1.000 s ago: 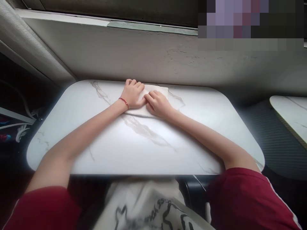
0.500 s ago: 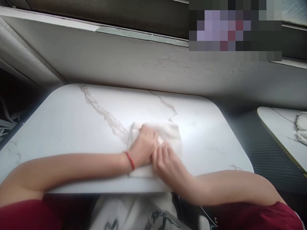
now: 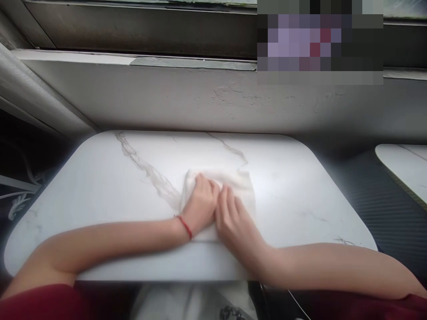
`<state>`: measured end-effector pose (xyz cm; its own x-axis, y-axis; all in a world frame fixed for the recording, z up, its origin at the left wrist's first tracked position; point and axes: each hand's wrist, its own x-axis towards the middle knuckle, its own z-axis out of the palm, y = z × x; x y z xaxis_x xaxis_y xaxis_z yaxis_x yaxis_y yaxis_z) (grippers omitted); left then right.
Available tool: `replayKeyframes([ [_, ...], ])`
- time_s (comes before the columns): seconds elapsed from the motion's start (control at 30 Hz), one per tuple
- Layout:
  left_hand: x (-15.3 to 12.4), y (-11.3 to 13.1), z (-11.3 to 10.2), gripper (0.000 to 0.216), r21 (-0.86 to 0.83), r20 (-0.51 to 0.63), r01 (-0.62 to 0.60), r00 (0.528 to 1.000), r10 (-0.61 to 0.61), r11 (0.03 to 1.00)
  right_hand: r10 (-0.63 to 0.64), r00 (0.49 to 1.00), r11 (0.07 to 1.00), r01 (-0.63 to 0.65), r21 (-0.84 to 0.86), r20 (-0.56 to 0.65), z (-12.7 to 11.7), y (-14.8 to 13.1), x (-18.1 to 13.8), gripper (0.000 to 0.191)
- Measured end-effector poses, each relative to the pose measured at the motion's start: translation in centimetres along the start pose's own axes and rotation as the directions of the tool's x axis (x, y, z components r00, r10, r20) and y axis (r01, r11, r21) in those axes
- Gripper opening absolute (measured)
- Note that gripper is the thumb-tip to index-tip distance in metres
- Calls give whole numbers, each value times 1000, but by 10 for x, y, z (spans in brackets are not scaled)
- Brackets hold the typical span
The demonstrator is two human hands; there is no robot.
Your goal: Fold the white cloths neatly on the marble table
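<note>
A white folded cloth (image 3: 240,182) lies on the white marble-patterned table (image 3: 293,191), near its front edge. My left hand (image 3: 202,202), with a red string bracelet at the wrist, is on the left part of the cloth, its fingers curled down into the fabric. Touching it on the right, my right hand (image 3: 235,218) is closed on the cloth too, with bent fingers. Both sets of fingertips are partly hidden, and the hands are slightly blurred.
Behind the table runs a grey wall (image 3: 160,98) with peeling paint and a ledge. A second marble-patterned table (image 3: 403,160) stands at the right. White cords (image 3: 18,202) hang at the left. A pale printed bag or cloth (image 3: 196,302) is below the front edge.
The view has tilted up a little and shifted. My right hand's fingers are a bit straighter and set slightly farther forward on the cloth. Both hands stay on it.
</note>
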<state>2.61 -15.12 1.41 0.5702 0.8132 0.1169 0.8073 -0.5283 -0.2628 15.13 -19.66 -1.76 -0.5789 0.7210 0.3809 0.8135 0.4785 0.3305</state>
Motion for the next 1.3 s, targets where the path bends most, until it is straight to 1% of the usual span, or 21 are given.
replayKeyframes([
  [0.03, 11, -7, 2, 44, 14, 0, 11, 1000, -11, 1000, 9, 1000, 1000, -9, 13, 6, 9, 7, 10, 48],
  [0.1, 34, -19, 8, 42, 38, -8, 40, 999, -40, 998, -14, 999, 1000, 12, 26, 45, 25, 29, 32, 50],
  [0.2, 72, -35, 16, 40, 10, -33, 92, 995, -92, 996, -85, 991, 994, 78, 72, 102, 45, 71, 64, 53],
  [0.27, 100, -41, 20, 39, -19, -46, 113, 992, -114, 993, -107, 987, 988, 91, 126, 124, 56, 100, 80, 57],
  [0.3, 113, -42, 22, 39, -32, -48, 124, 991, -126, 992, -99, 986, 985, 78, 151, 135, 62, 112, 86, 58],
  [0.37, 138, -45, 25, 40, -63, -52, 136, 989, -139, 989, -42, 986, 984, 13, 179, 159, 73, 132, 93, 59],
  [0.43, 157, -48, 30, 41, -101, -70, 130, 988, -137, 986, 39, 984, 981, -71, 182, 172, 83, 145, 97, 59],
  [0.5, 168, -51, 35, 39, -131, -103, 122, 985, -136, 984, 92, 983, 975, -121, 187, 158, 91, 150, 98, 58],
  [0.57, 170, -54, 40, 36, -155, -134, 127, 980, -148, 980, 103, 986, 970, -129, 207, 130, 97, 151, 97, 58],
  [0.67, 166, -57, 45, 35, -186, -160, 160, 968, -191, 969, 102, 991, 962, -119, 244, 81, 102, 151, 96, 57],
  [0.87, 163, -57, 45, 36, -221, -116, 208, 964, -238, 953, 109, 994, 956, -112, 270, 29, 111, 153, 94, 57],
  [0.97, 164, -59, 46, 39, -222, -97, 189, 972, -215, 957, 108, 994, 954, -104, 280, 1, 115, 154, 94, 57],
  [1.07, 164, -63, 47, 42, -223, -103, 151, 979, -177, 963, 114, 993, 950, -107, 294, -7, 116, 155, 93, 57],
  [1.17, 164, -67, 44, 43, -212, -109, 123, 983, -148, 970, 123, 992, 943, -120, 311, 9, 111, 155, 92, 56],
  [1.3, 159, -71, 33, 47, -186, -114, 75, 989, -98, 980, 124, 992, 932, -122, 342, 17, 101, 150, 81, 53],
])
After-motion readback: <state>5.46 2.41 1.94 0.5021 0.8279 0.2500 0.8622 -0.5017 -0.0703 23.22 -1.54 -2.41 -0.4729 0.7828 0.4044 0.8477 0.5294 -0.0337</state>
